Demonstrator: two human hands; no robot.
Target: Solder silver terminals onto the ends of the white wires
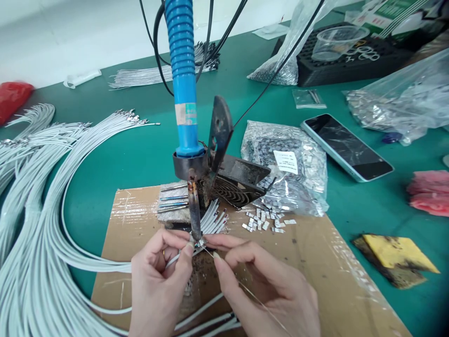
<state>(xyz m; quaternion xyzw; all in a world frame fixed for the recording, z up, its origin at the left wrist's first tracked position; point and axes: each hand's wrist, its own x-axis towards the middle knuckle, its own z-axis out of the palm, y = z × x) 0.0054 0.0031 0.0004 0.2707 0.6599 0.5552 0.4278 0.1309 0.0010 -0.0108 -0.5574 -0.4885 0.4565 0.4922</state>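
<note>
A soldering iron (185, 84) with a blue ribbed handle is held upright, its dark tip (195, 215) pointing down between my fingertips. My left hand (159, 276) is pinched on the end of a white cable (173, 260), right beside the tip. From the right, my right hand (268, 281) closes on a thin solder wire (259, 302), which runs up to the tip. A small shiny metal piece (201, 243) sits where the tip, wire and cable meet, partly covered by fingers. Just behind, several white cable ends (213, 220) lie fanned out.
Thick bundles of white cables (45, 234) fill the left side. On the cardboard (119, 210) lie small metal tabs (263, 220). Behind are a bag of parts (305, 187), a phone (351, 147) and a black foam block (315, 70). A scorched yellow sponge (400, 252) lies right.
</note>
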